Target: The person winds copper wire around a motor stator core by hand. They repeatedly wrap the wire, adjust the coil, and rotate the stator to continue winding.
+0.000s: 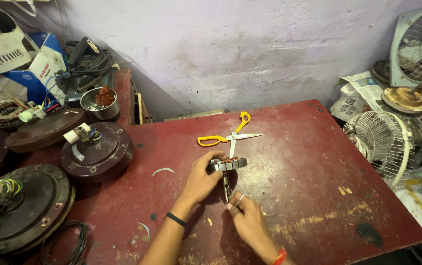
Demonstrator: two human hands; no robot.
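A small stator (pixel 230 163) ringed with copper windings stands near the middle of a worn red table (pixel 309 162), the left hand (pixel 202 180) closed around its left edge and the right hand (pixel 246 216) gripping a thin tool (pixel 226 189) that points up to its underside. Open yellow-handled scissors (pixel 228 136) lie just behind the stator. Dark fan motors (pixel 95 149) crowd the table's left side, and a white fan guard (pixel 380 140) sits off to the right.
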